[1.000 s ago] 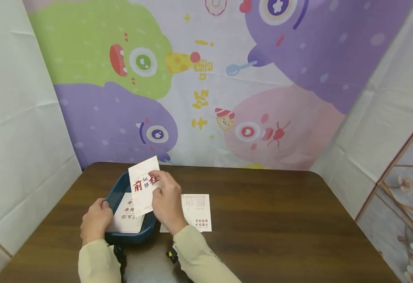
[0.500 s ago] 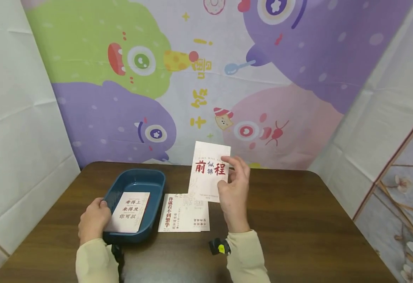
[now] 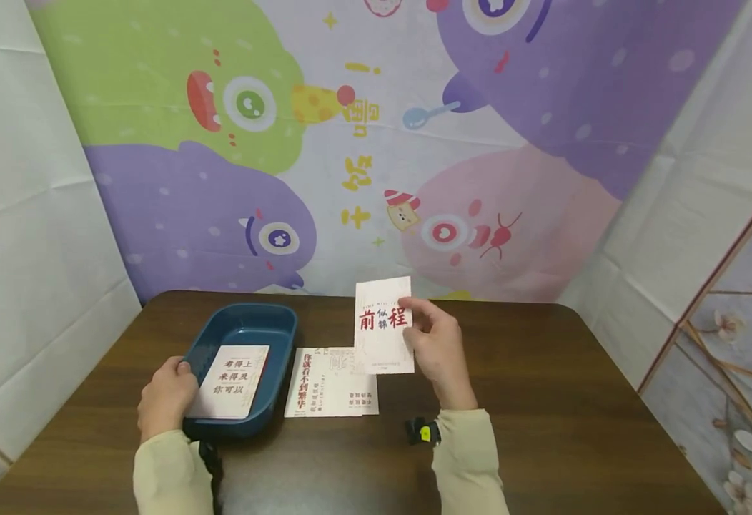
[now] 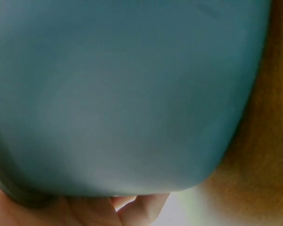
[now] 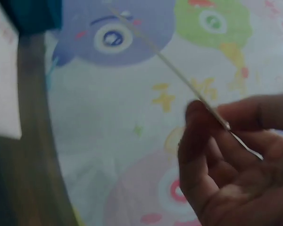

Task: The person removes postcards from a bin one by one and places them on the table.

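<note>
My right hand pinches a white printed card by its right edge, holding it up over the table with its red and black lettering facing me. In the right wrist view that card appears edge-on between thumb and fingers. My left hand grips the left side of a blue rectangular tray, its thumb at the rim. Inside the tray lies another white card with dark writing. The left wrist view is mostly filled by the tray's outer wall, with fingers at its lower edge.
Right of the tray, overlapping white cards lie on the dark wooden table; the held card partly covers them in the head view. A cartoon-printed cloth hangs behind the table, and pale panels stand at the sides.
My right hand has carried the card from over the tray to the right, above the cards on the table, then slightly lower. The left hand stays on the tray.
</note>
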`<state>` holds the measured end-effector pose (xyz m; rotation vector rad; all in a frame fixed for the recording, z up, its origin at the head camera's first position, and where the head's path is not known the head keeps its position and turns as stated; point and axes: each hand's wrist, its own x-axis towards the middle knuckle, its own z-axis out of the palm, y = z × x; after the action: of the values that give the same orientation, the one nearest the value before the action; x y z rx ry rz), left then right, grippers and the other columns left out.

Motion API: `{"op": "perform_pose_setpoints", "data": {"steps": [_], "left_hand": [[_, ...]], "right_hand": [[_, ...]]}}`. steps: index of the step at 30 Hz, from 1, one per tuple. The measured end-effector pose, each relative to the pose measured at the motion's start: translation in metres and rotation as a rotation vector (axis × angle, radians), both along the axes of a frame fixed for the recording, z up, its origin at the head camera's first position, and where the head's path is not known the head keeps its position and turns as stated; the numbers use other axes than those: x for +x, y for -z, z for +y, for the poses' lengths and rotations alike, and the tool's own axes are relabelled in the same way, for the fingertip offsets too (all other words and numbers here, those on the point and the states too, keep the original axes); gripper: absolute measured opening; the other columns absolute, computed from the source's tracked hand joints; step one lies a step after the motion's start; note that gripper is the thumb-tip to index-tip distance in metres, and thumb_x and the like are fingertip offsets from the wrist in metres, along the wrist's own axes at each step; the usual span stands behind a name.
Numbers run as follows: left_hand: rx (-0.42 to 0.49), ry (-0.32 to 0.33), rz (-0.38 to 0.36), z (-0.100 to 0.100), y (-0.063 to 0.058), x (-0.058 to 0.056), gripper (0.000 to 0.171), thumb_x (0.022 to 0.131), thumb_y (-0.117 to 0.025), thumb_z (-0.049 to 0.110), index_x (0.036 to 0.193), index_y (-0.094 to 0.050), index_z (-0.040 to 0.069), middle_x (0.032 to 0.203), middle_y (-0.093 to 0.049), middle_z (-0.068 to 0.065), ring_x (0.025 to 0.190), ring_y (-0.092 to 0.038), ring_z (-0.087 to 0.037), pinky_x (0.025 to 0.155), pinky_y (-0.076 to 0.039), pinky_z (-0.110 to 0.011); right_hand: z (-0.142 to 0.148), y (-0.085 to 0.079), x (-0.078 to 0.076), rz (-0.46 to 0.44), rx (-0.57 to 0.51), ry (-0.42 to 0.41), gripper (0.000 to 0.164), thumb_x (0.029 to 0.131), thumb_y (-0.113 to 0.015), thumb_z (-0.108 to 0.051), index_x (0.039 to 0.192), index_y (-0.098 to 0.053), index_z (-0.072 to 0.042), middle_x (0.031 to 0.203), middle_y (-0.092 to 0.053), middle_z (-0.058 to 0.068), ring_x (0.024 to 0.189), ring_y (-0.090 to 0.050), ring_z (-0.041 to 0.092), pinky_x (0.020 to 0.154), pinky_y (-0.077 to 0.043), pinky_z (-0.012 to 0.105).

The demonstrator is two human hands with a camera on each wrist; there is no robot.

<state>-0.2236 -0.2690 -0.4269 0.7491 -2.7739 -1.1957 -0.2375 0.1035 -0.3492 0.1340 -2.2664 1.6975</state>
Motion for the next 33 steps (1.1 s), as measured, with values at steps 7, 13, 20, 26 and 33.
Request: {"op": "perform_pose_setpoints", "data": {"steps": [7,13,20,26,33], "left_hand": [[0.006,-0.008,-0.007,0.001,0.0,0.0,0.055,0.105,-0.018,0.033,0.148,-0.028,0.0,0.147,-0.031,-0.04,0.124,-0.032,-0.064,0.098,-0.03,-0.076],[0.006,-0.01,-0.015,0.001,0.0,0.0,0.055,0.105,-0.018,0.033,0.148,-0.028,0.0,0.148,-0.031,-0.04,0.124,-0.031,-0.065,0.098,-0.03,-0.076],[0.005,-0.017,-0.017,0.001,-0.001,-0.001,0.055,0.105,-0.018,0.033,0.149,-0.027,0.0,0.148,-0.03,-0.04,0.125,-0.031,-0.064,0.099,-0.03,-0.076],[0.014,-0.017,-0.024,0.002,-0.002,-0.001,0.056,0.105,-0.018,0.034,0.15,-0.026,0.0,0.149,-0.029,-0.04,0.125,-0.03,-0.065,0.099,-0.029,-0.076],[0.015,-0.02,-0.024,0.003,-0.004,0.001,0.056,0.105,-0.018,0.034,0.15,-0.026,0.001,0.149,-0.029,-0.04,0.125,-0.029,-0.065,0.099,-0.029,-0.076]], "right_hand": [[0.003,0.035,-0.019,-0.122,0.1,-0.104,0.042,0.08,-0.052,0.012,0.115,-0.07,-0.002,0.114,-0.069,0.018,0.091,-0.059,0.026,0.063,-0.046,0.028],[-0.001,0.066,-0.032,-0.26,-0.019,-0.168,0.043,0.077,-0.053,0.016,0.115,-0.067,0.002,0.105,-0.067,0.022,0.079,-0.064,0.024,0.057,-0.054,0.033],[-0.004,0.084,-0.04,-0.318,-0.064,-0.163,0.038,0.078,-0.056,0.016,0.112,-0.067,0.004,0.102,-0.067,0.023,0.075,-0.065,0.022,0.055,-0.056,0.033],[-0.005,0.094,-0.042,-0.348,-0.074,-0.17,0.036,0.078,-0.057,0.015,0.111,-0.067,0.005,0.101,-0.068,0.021,0.077,-0.064,0.02,0.055,-0.055,0.031],[-0.006,0.1,-0.043,-0.36,-0.058,-0.173,0.032,0.08,-0.059,0.012,0.111,-0.067,0.006,0.101,-0.07,0.021,0.077,-0.064,0.019,0.058,-0.055,0.033]]}}
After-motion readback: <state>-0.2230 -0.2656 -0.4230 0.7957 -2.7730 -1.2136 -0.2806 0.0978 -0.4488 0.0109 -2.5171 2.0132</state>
